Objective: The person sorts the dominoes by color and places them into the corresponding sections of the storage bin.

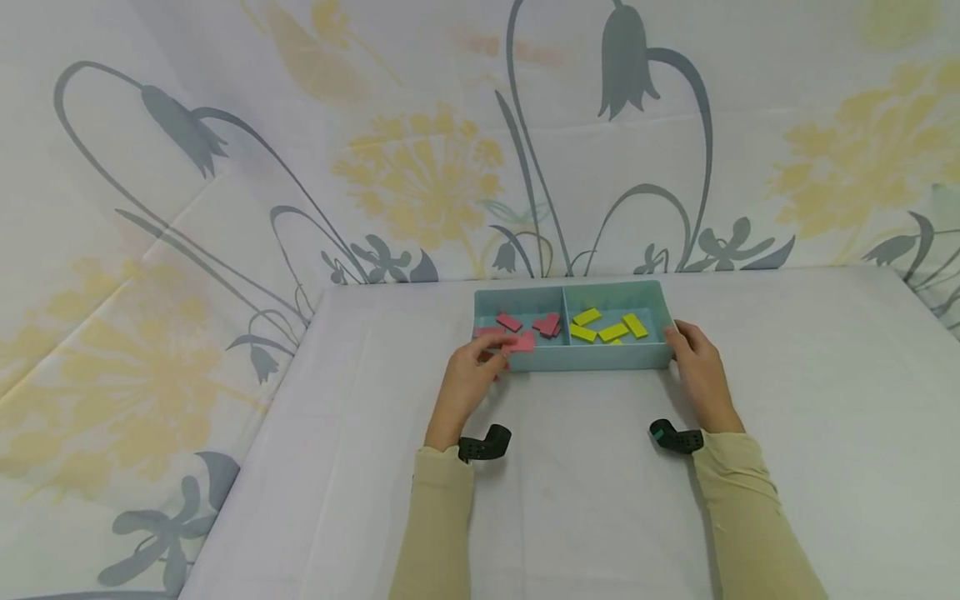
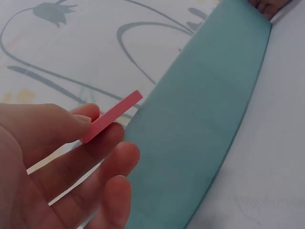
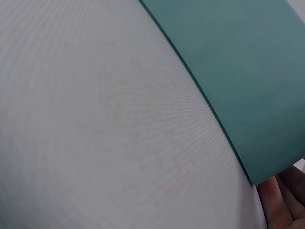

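Between thumb and fingers, my left hand (image 1: 469,379) pinches a flat pink block (image 2: 113,116), held at the near left rim of a teal two-compartment box (image 1: 588,358). Seen from the left wrist, the block is thin and tilted, its far end sticking out past the fingertips. My right hand (image 1: 702,372) grips the box's right end, with the thumb at the rim and the fingers along the outside wall. In the left compartment lie several pink blocks (image 1: 509,322). The right compartment holds several yellow blocks (image 1: 612,333).
The box stands on a white-covered table (image 1: 577,500), near its back edge. Behind and to the left hangs a flower-patterned cloth (image 1: 442,192). A divider (image 1: 566,315) splits the box. Each wrist wears a black camera mount (image 1: 486,444).
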